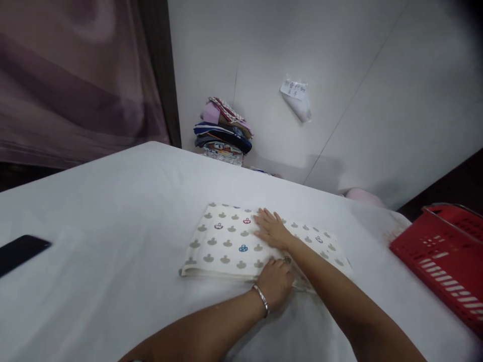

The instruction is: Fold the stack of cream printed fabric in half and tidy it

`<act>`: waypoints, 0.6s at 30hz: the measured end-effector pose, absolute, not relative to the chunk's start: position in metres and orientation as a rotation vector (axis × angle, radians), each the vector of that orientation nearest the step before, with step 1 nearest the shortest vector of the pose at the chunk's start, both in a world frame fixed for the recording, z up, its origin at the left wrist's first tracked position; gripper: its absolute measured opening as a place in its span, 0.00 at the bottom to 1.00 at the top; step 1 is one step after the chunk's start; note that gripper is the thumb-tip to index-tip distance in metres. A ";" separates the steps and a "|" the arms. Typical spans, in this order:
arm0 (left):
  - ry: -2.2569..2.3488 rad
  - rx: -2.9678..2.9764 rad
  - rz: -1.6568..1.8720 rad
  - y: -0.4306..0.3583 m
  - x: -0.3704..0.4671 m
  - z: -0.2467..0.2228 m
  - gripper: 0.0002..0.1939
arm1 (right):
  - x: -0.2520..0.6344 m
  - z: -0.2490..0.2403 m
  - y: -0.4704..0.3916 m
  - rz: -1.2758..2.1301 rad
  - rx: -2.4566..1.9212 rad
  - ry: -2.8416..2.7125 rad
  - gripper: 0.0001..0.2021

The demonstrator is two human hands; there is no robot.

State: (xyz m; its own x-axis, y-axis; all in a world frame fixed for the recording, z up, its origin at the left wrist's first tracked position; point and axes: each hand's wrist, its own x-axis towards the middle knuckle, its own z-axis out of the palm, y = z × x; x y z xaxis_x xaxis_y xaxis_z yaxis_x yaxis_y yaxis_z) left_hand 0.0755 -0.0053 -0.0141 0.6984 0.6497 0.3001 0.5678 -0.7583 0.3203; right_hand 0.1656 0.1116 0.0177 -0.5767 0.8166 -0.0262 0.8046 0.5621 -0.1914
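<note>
We observe two bare hands at work on a folded cloth (222, 244), cream with a mushroom print, mostly grey-beige with a few in blue, red and purple. The cloth lies flat on a white-covered table (124, 226), near its middle, long sides running left to right; we note layered folds along the near edge.

Right hand (272, 230): palm down, fingers spread and extended, resting on the cloth's upper face towards the far edge. It is fully opened out and has hold of nothing. Its forearm crosses over the right part of the cloth.

Left hand (275, 282): fingers curled at the near edge, just below the right hand. We cannot tell whether it pinches the fabric or only presses on it, as the thumb and fingertips are hidden. A silver bracelet (261, 300) circles this wrist.

Surroundings: we record a red perforated basket (415, 246) at the table's right end and a dark, flat, phone-like object (22, 254) at the left. Beyond the far edge stands a stack of folded textiles (224, 131), near a pale wall (347, 60) bearing a handwritten note (294, 89), too small for us to read.
</note>
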 end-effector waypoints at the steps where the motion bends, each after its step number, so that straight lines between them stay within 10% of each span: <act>1: 0.983 2.692 0.621 -0.005 0.076 -0.016 0.07 | 0.156 0.019 0.112 0.274 -1.336 -2.753 0.31; 18: 0.995 2.669 0.486 -0.003 0.071 -0.004 0.06 | 0.212 0.020 0.100 0.160 -1.569 -2.619 0.29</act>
State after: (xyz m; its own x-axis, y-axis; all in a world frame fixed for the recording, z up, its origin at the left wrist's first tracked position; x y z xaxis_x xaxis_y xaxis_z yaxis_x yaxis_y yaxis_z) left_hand 0.0715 -0.0033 -0.0035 0.7110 0.6680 0.2195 0.5841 -0.7349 0.3446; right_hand 0.2115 0.1002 0.0198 -0.4709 0.8820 0.0183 0.8732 0.4689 -0.1329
